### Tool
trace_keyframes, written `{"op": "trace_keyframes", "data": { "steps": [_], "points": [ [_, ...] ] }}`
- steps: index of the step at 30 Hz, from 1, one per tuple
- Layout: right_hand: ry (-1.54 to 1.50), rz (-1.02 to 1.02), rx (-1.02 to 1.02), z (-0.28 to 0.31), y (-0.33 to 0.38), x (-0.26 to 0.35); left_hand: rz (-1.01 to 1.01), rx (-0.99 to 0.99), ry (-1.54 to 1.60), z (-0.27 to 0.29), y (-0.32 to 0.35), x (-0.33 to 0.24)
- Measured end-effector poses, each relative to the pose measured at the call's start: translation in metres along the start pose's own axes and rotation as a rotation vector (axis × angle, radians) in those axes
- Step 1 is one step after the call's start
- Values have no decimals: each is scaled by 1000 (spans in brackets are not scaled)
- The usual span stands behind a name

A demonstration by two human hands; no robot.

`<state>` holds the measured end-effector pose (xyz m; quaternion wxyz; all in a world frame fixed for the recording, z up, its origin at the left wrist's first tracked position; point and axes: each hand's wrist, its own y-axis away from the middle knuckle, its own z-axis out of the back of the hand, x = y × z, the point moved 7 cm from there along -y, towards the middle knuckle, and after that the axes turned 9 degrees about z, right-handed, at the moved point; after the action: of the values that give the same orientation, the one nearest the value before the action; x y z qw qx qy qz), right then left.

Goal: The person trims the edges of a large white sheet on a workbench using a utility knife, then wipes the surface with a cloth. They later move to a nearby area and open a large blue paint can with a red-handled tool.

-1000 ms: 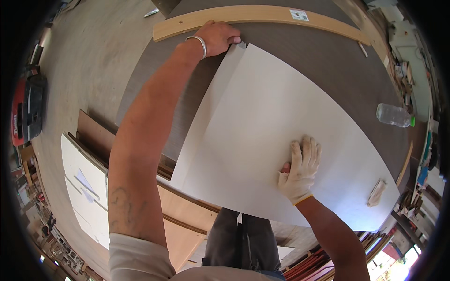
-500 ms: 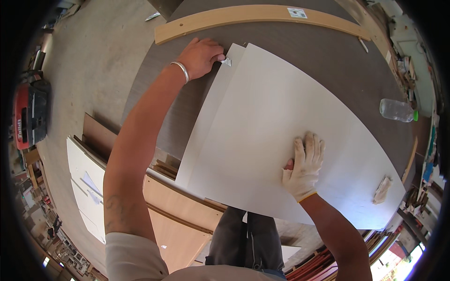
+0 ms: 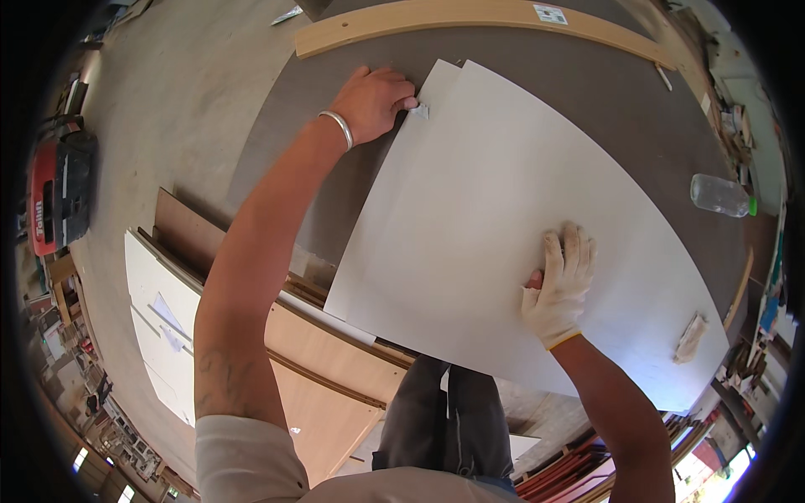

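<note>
A large white panel [image 3: 470, 201] lies on the dark tabletop, its far edge curved in this view. A second white sheet shows as a strip along its left side. My bare left hand [image 3: 376, 102], with a silver bangle at the wrist, pinches a small pale sticker-like scrap [image 3: 422, 111] at the panel's far left edge. My right hand [image 3: 563, 281], in an off-white work glove with the thumb tip bare, rests flat on the panel, fingers stretched out and holding nothing. Right of it, a beige folded rag or glove [image 3: 690, 338] lies on the panel.
A long wooden board [image 3: 470, 18] with a label lies across the table's far side. A clear bottle [image 3: 719, 195] with a green cap lies at the right. Wood-coloured panels [image 3: 335, 352] and white panels [image 3: 155, 327] are stacked at the near left. A red and black machine [image 3: 63, 193] stands on the floor.
The white top panel has shifted slightly over the sheet beneath it, narrowing the strip at the near left. The view has moved a little; both hands keep about the same places on the panel.
</note>
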<state>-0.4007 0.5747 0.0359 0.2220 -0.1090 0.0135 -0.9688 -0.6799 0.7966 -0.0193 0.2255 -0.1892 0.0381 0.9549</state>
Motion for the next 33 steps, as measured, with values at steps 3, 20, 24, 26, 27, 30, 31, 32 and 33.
{"op": "trace_keyframes", "data": {
  "steps": [3,20,24,26,27,30,31,32,33],
  "points": [
    [11,7,-13,0,1,2,22,28,11,4,34,-1],
    [55,-16,-43,-10,16,6,41,45,43,12,239,-39],
    [72,-5,-74,-11,19,5,91,42,53,13,273,-43],
    [104,13,-82,-10,20,7,111,13,44,15,272,-44],
    [97,20,-98,-9,19,8,127,-44,40,16,265,-42],
    [90,43,-121,-10,19,11,133,-112,29,15,255,-43],
    [101,43,-128,-10,19,10,127,-116,28,13,259,-43],
    [110,43,-135,-9,20,9,145,-95,38,11,265,-43],
    [114,49,-138,-9,20,9,163,-74,48,9,275,-44]
  ]
}}
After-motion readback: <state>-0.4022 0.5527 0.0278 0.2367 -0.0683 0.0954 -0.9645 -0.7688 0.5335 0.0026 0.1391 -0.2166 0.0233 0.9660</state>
